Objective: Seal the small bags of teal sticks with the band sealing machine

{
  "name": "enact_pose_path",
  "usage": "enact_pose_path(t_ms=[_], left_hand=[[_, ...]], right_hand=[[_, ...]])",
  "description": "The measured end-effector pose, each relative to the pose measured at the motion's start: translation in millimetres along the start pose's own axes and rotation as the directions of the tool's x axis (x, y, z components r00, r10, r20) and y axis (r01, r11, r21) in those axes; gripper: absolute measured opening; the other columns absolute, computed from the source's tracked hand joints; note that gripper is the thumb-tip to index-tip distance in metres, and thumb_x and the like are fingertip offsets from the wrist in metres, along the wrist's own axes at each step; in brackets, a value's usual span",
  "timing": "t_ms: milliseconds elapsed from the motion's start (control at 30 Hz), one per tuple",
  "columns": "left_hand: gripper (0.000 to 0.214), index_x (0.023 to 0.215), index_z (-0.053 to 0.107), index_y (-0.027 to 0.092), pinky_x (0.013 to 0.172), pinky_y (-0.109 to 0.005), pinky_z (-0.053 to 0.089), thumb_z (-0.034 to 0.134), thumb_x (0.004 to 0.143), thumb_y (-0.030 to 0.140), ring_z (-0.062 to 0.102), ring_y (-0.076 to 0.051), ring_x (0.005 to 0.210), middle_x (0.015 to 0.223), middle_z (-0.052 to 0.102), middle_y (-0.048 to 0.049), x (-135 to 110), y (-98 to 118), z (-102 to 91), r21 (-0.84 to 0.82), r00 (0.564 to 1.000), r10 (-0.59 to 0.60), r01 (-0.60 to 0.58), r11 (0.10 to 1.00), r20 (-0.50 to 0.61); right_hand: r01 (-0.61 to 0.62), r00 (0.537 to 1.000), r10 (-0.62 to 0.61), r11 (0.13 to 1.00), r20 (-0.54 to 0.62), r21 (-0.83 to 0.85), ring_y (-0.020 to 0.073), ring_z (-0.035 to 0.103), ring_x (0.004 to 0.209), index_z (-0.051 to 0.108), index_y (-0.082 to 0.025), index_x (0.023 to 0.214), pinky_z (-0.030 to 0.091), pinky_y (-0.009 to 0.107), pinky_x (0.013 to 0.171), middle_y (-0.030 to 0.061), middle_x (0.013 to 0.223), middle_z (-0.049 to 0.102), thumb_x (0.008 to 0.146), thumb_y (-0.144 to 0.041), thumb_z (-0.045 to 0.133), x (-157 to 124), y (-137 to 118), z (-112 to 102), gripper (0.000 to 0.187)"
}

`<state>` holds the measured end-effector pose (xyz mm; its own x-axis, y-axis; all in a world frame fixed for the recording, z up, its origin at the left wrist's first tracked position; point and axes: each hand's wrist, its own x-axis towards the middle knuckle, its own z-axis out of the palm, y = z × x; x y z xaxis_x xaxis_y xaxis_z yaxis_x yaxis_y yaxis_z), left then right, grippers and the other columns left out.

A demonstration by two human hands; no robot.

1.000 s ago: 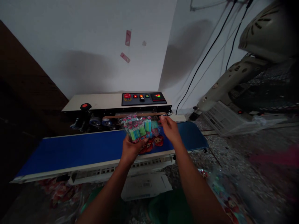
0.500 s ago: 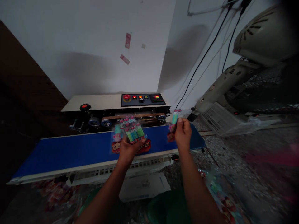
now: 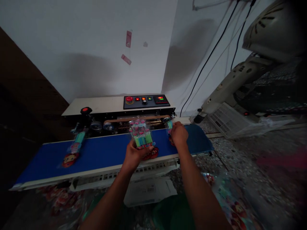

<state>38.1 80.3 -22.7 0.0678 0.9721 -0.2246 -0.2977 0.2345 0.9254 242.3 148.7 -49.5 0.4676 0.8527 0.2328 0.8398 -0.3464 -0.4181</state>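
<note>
Blue belt (image 3: 103, 150): left hand (image 3: 134, 155), near front edge, grips stack (image 3: 142, 138), presumably freeing right hand (image 3: 178, 132), gripping packet (image 3: 169, 125) at back edge.

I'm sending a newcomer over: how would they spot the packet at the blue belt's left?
Find the long blue belt before the pale-topped machine. Toward the belt's left end lies one packet, red-haired face nearest the viewer, blue-green strip toward the machine. Unlike the packets in the left hand and the one at the right hand, no hand touches it.
</note>
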Motion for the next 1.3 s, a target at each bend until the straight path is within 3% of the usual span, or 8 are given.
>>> enact_pose_path(t_ms=[67,133,233,300,467,633,1033,1300], left_hand=[[0.044,0.086,0.063,0.011,0.064,-0.036,0.058,0.083,0.050,0.027,0.069,-0.025,0.069,0.079,0.073,-0.0088,3.4,-3.3,-3.6,0.020,1.000,0.027,-0.028,0.999,0.005],[0.043,0.087,0.065,0.010,0.066,-0.036,0.057,0.082,0.052,0.027,0.069,-0.024,0.070,0.081,0.073,-0.0092,6.3,-5.8,-6.3,0.031,0.998,0.055,-0.056,0.998,0.011],[0.045,0.093,0.066,0.011,0.069,-0.034,0.056,0.081,0.053,0.025,0.068,-0.023,0.072,0.083,0.073,-0.0088,8.4,-7.7,-8.4,0.021,0.994,0.081,-0.083,0.996,0.070],[0.048,0.098,0.065,0.012,0.071,-0.033,0.055,0.081,0.054,0.023,0.068,-0.021,0.074,0.086,0.072,-0.0081,8.0,-8.3,-9.0,0.018,0.989,0.097,-0.100,0.995,0.114],[0.054,0.104,0.061,0.013,0.072,-0.032,0.054,0.081,0.054,0.021,0.067,-0.020,0.076,0.091,0.071,-0.0077,5.1,-8.3,-9.5,0.039,0.986,0.117,-0.122,0.992,0.115],[0.045,0.097,0.063,0.013,0.074,-0.031,0.054,0.080,0.056,0.023,0.066,-0.020,0.078,0.090,0.071,-0.0063,4.3,-6.1,-5.9,0.016,0.985,0.155,-0.157,0.987,0.073],[0.042,0.091,0.062,0.013,0.049,-0.023,0.052,0.081,0.054,0.022,0.061,-0.012,0.052,0.070,0.070,-0.0009,4.6,-10.3,1.5,-0.012,0.990,0.138,-0.138,0.990,0.028],[0.042,0.088,0.062,0.014,0.061,-0.033,0.057,0.082,0.052,0.024,0.068,-0.020,0.064,0.075,0.072,-0.0029,0.1,-11.7,6.7,-0.065,0.994,0.100,-0.097,0.993,0.037]], right_hand=[[0.127,0.992,-0.122,0.970,-0.037,0.205,0.0245,0.054,0.101,0.059,-0.014,0.104,0.039,0.035,0.085,0.0149,0.102,0.061,0.089,-0.039,0.039,-9.6,-9.7,-5.1,0.035],[0.193,0.964,-0.260,0.831,0.056,0.522,0.0219,0.053,0.104,0.058,-0.018,0.110,0.040,0.033,0.088,0.0113,0.110,0.059,0.088,-0.047,0.038,-23.6,-19.9,-13.2,0.042],[0.010,0.827,-0.477,0.543,0.298,0.840,0.0184,0.055,0.101,0.060,-0.025,0.110,0.042,0.030,0.085,0.0047,0.108,0.062,0.088,-0.053,0.034,-45.8,-34.3,-22.2,0.044],[-0.087,0.773,-0.537,0.437,0.338,0.895,0.0177,0.056,0.094,0.064,-0.025,0.100,0.042,0.029,0.083,0.0024,0.095,0.064,0.086,-0.053,0.041,-55.9,-40.8,-23.3,0.039],[-0.084,0.847,-0.482,0.291,0.222,0.953,0.0115,0.048,0.069,0.058,-0.021,0.076,0.039,0.022,0.067,-0.0035,0.070,0.053,0.082,-0.046,0.053,-62.1,-45.9,-19.2,0.026],[-0.108,0.904,-0.392,0.179,0.172,0.978,0.0122,0.049,0.074,0.057,-0.022,0.088,0.039,0.023,0.070,-0.0021,0.079,0.055,0.082,-0.043,0.053,-64.4,-51.2,-14.3,0.022],[0.006,0.984,-0.170,0.316,0.051,0.949,0.0142,0.053,0.081,0.059,-0.020,0.087,0.040,0.025,0.076,-0.0002,0.084,0.060,0.085,-0.043,0.046,-72.2,-58.5,-15.9,0.026],[0.038,0.998,-0.051,0.379,-0.020,0.925,0.0126,0.048,0.070,0.054,-0.022,0.086,0.039,0.023,0.068,-0.0020,0.076,0.054,0.085,-0.046,0.043,-66.9,-53.7,-19.1,0.026]])
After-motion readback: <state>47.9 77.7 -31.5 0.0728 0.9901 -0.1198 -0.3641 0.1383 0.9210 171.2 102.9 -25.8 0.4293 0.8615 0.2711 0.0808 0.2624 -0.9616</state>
